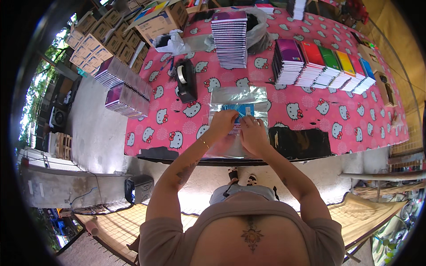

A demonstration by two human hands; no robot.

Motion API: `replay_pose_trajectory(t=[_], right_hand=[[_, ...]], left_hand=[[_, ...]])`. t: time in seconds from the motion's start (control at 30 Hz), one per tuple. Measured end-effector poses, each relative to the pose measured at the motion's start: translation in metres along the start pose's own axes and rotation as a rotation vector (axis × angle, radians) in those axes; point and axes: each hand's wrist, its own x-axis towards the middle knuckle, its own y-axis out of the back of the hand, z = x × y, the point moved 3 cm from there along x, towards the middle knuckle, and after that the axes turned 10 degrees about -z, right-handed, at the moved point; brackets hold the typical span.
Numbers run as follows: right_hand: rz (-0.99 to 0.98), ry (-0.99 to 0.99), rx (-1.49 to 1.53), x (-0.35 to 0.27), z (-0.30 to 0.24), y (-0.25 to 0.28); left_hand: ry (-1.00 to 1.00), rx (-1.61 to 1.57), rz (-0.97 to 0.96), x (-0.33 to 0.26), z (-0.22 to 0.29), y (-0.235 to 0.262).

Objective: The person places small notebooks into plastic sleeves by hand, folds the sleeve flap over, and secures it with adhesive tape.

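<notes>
Closest in, both hands press down side by side on a clear plastic sleeve (238, 99) at the table's near edge. The left hand (223, 122) is curled, fingertips pinched on the sleeve's flap where a blue-covered notebook (238, 109) shows through; the right hand (252, 132) lies flatter, fingers together, pinning the glossy film so it can't slide (it looks slippery, throwing silver glare). Whether either hand truly clamps the film, I cannot tell.

The table (310, 115) wears a pink cloth printed with white cat faces, with a black patch at its near edge, at four o'clock from the hands. At ten o'clock stands a black tape dispenser (185, 80), within easy reach of the left hand. At twelve o'clock rises a tall stack of notebooks (230, 40), purple on top. At two o'clock, a fanned row of coloured notebooks (324, 66): purple, red, green, yellow, blue. Farthest, at eleven o'clock, cardboard boxes (106, 37) crowd the corner.
</notes>
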Motion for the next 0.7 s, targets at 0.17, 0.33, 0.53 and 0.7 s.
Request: replay_pose_trajectory(t=[0.17, 0.33, 0.53, 0.7], right_hand=[[0.080, 0.050, -0.172, -0.005, -0.008, -0.003], [0.049, -0.014, 0.028, 0.010, 0.011, 0.000], [0.027, 0.075, -0.084, 0.015, 0.015, 0.013], [0.148, 0.191, -0.228, 0.012, 0.020, -0.006]], left_hand=[[-0.093, 0.109, -0.004, -0.005, 0.003, -0.003], [-0.079, 0.166, -0.074, -0.004, 0.010, -0.009], [-0.020, 0.194, -0.071, -0.013, 0.026, -0.017], [-0.154, 0.196, 0.248, -0.038, 0.015, -0.004]])
